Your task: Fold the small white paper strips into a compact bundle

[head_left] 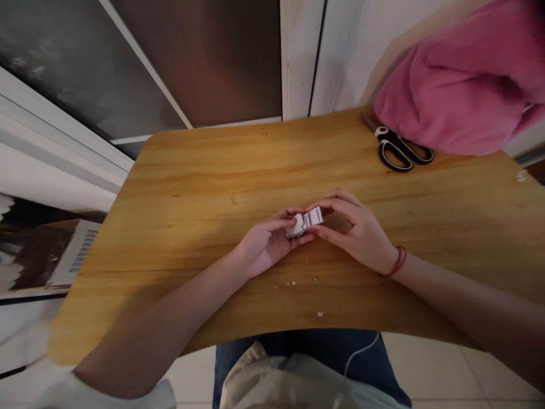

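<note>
A small stack of folded white paper strips (313, 217) with dark edges is held over the middle of the wooden table. My left hand (270, 241) is closed on its left end, thumb on top and fingers beneath. My right hand (355, 230) pinches the right end between thumb and fingertips, and a red string bracelet (399, 261) circles that wrist. The fingers partly cover the stack, so its full shape is hidden.
Scissors with black handles (398, 149) lie at the table's back right, against a pink cloth (451, 85). Small white paper scraps (293, 283) dot the wooden table (204, 170) near me. A cardboard box (72, 255) stands left, beyond the table edge.
</note>
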Demonstrator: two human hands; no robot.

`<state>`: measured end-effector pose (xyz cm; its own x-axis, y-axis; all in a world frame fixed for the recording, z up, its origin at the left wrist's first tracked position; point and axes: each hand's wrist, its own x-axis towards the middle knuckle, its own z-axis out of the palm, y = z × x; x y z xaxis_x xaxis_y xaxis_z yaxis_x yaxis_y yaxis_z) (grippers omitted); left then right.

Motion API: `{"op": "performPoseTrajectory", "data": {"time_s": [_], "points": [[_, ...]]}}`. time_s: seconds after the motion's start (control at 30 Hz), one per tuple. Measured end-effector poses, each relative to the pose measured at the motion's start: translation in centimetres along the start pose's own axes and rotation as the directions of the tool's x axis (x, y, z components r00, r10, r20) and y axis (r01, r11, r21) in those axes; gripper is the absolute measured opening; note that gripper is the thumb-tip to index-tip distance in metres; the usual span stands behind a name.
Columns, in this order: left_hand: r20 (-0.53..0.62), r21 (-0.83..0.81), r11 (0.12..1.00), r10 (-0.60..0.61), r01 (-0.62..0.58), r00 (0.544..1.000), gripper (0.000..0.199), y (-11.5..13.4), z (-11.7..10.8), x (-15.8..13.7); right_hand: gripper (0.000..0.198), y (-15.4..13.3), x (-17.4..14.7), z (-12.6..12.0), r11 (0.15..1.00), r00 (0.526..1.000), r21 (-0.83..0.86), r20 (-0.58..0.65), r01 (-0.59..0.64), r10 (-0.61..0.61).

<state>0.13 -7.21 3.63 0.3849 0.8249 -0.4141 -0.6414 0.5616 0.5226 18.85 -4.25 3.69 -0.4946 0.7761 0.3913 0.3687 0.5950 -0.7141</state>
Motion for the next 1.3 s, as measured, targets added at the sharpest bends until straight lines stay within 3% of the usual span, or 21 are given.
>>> {"op": "performPoseTrajectory", "data": {"time_s": [0.3,0.5,0.7,0.9,1.3], "points": [[-0.026,0.025,1.000,0.019,-0.018,0.999,0.018,0.2,-0.2,0.3,0.020,-0.2,-0.1,-0.5,1.000,0.987,-0.001,-0.162,0.005,-0.005],[0.028,0.086,0.996,0.025,-0.027,0.999,0.014,-0.2,-0.4,0.4,0.021,-0.4,-0.5,-0.3,0.999,0.969,0.054,-0.248,0.010,0.004],[0.004,0.018,1.000,-0.017,0.017,1.000,0.019,-0.6,0.1,0.3,0.022,-0.5,-0.4,0.6,0.999,0.996,-0.030,-0.074,0.039,-0.042],[0.011,0.003,1.000,-0.016,0.016,1.000,0.024,-0.5,0.5,0.1,0.021,-0.3,-0.3,1.0,0.998,0.998,-0.051,-0.036,0.042,-0.044],[-0.011,0.009,1.000,0.004,-0.004,1.000,0.012,-0.3,0.2,0.0,0.028,0.0,-0.2,0.9,1.000,0.998,-0.009,0.054,-0.018,0.018]]}}
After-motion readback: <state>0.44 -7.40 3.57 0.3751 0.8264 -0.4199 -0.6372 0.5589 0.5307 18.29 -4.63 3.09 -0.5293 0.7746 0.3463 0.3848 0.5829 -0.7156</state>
